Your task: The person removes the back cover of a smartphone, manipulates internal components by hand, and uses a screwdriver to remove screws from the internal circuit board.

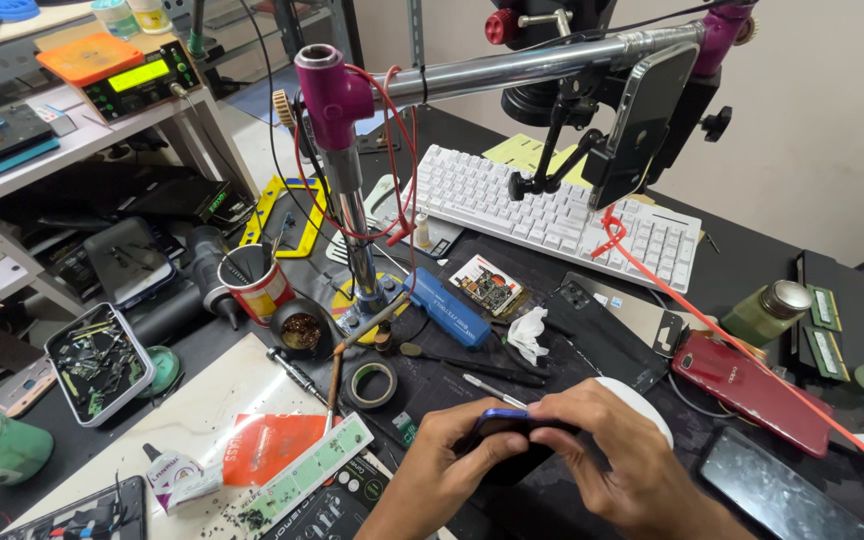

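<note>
Low in the middle of the head view, both of my hands grip a dark smartphone with a blue edge (505, 420). My left hand (449, 452) clasps its left end, thumb across the top. My right hand (617, 455) covers its right end, fingers curled over the edge. Most of the phone is hidden under my fingers. A white round object (642, 402) shows just behind my right hand. Screwdrivers (490, 388) and a roll of tape (371, 382) lie on the black mat just beyond my hands.
A red phone (752, 392) and a dark phone (772, 492) lie at the right. A white keyboard (552, 215) sits at the back under a metal boom arm (522, 70) on a post (352, 220). A red cup of tools (257, 283), a parts tin (97, 362) and a glue tube (177, 472) stand left.
</note>
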